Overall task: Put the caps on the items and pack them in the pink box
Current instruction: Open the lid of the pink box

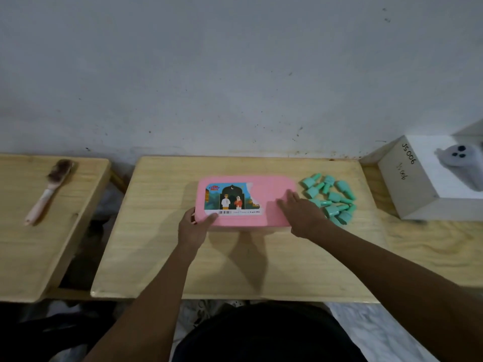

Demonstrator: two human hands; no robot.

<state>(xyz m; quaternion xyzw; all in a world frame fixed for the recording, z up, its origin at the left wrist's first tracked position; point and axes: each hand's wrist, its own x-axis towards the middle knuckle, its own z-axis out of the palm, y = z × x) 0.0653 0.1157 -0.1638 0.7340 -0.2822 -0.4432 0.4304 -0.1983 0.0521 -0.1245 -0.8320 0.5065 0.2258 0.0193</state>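
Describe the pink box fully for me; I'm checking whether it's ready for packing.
The pink box is a flat rounded rectangle, seemingly plastic, lying closed with its lid on, mid-way along the wooden table. A colourful, partly torn sticker with a barcode covers the lid's left part. The left hand grips its near-left corner; the right hand rests flat on the lid's right side. Green items lie piled just right of it.

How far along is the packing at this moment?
Nothing looks packed yet: the pink box is shut and the green items lie heaped on the table beside it. The left hand grips the box's near-left corner, and the right hand rests flat on the lid. Opening, capping and packing remain.
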